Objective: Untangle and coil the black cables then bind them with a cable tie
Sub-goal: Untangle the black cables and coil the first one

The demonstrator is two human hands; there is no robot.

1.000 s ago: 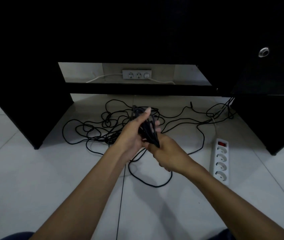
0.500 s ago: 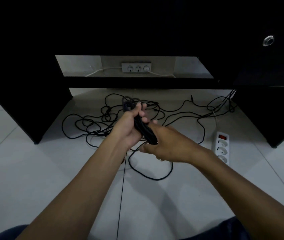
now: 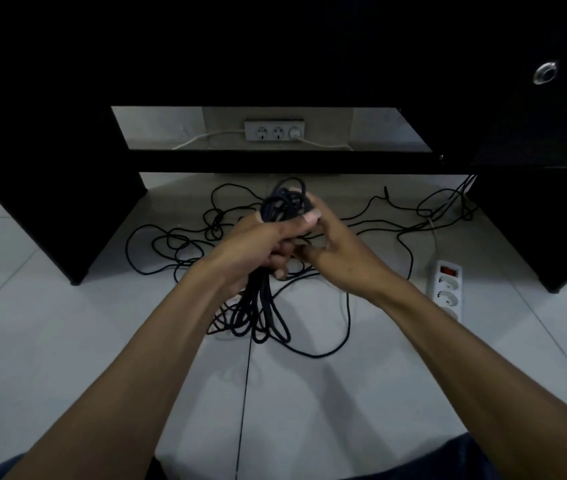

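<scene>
- Since half a second ago: bundle of coiled cable lifted higher and turned more upright, with loops now hanging below the left hand; right hand shifted from below the bundle to just beside its upper part.
- Left-hand fingers curled tight round the middle of the bundle, thumb laid across the front; loops sticking out above the fist, longer loops dangling beneath, down toward the floor.
- Right-hand fingers against the bundle's right side, touching the left hand; curled round a strand or merely pressing it, cannot tell, as blurred and partly hidden.
- Loose black cable sprawled in tangled loops on the floor behind and to both sides of the bundle, one strand curving nearer than the bundle.
- White power strip on the floor, right of the bundle and well apart, red switch at its far end.
- Wall socket panel beyond the bundle, seen through the gap in the black desk, white cord plugged into it.
- Round metal fitting on the desk, far upper right of the bundle.
</scene>
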